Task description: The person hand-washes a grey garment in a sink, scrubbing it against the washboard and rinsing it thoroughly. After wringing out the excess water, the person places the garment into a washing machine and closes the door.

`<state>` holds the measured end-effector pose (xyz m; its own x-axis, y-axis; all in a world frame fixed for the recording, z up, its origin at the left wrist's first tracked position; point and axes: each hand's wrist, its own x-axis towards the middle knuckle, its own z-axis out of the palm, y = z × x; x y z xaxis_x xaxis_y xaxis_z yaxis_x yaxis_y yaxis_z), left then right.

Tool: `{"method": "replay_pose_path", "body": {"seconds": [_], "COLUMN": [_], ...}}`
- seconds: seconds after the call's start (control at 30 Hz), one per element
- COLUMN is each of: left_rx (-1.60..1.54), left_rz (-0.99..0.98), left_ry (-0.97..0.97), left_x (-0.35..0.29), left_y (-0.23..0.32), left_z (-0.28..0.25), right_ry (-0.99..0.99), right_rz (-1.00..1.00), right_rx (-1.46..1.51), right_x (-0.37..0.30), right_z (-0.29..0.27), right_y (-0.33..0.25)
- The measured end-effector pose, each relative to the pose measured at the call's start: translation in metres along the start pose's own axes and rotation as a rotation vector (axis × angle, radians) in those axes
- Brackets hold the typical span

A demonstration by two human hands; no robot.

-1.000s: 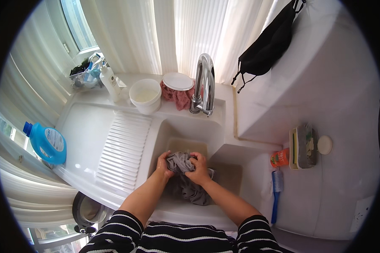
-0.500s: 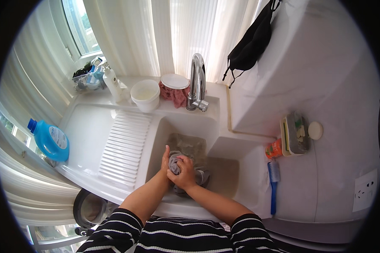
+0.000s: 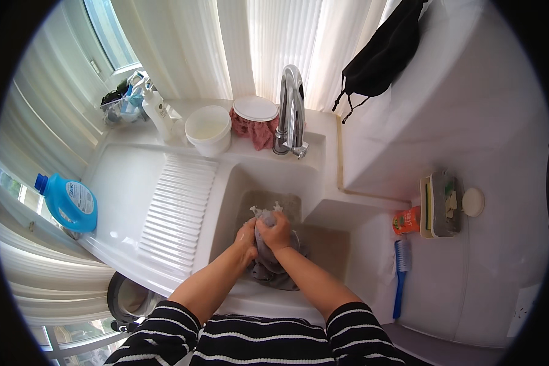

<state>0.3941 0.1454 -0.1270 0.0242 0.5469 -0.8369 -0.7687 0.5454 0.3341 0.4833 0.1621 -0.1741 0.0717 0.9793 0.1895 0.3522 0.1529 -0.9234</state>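
Both hands grip a wet grey cloth (image 3: 267, 247) over the sink basin (image 3: 221, 210). My left hand (image 3: 246, 239) closes on the cloth's left side, fingers curled and wet. On the other side, my right hand (image 3: 274, 232) is wrapped round it, thumb toward the middle. Pale frayed-looking bits stick up at the cloth's far end, and its lower part droops into murky water (image 3: 326, 250). What kind of garment or cloth it is, I cannot make out.
A ribbed washboard (image 3: 180, 210) adjoins the basin on the left, with a blue detergent jug (image 3: 70, 204) beyond. Behind stand a pump bottle (image 3: 157, 113), a white tub (image 3: 208, 131), a pink cloth (image 3: 254, 131) and a faucet (image 3: 291, 110). At right lie a blue brush (image 3: 401, 277) and a sponge holder (image 3: 442, 204).
The cloth was bunched between my palms, left fingers straight; now it is stretched longer, its far end showing. My left fingers have curled round it and my right hand has moved slightly away from me.
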Motion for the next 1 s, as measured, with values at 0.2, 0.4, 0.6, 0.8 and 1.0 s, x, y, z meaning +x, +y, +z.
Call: {"method": "replay_pose_path", "body": {"seconds": [0.2,0.4,0.6,0.8,1.0], "left_rx": [0.814,1.860,2.027,0.748,-0.239], "left_rz": [0.866,1.178,0.796,0.665,0.029], "left_ry": [0.267,0.344,0.248,0.037,-0.578], "left_x": [0.078,0.120,0.143,0.175,0.113], "left_y": [0.028,-0.013,-0.011,0.009,0.015], "left_z": [-0.033,-0.055,-0.045,-0.057,-0.053], "right_ry": [-0.011,-0.523,-0.467,-0.108,-0.329], "right_rz": [-0.190,-0.151,-0.217,0.197,-0.217], "right_rx": [-0.487,-0.959,-0.958,-0.423,-0.079], "right_x": [0.067,0.023,0.030,0.043,0.003], "right_z": [-0.018,-0.006,0.012,0.020,-0.005], "right_y": [0.059,0.092,0.133,0.124,-0.029]}}
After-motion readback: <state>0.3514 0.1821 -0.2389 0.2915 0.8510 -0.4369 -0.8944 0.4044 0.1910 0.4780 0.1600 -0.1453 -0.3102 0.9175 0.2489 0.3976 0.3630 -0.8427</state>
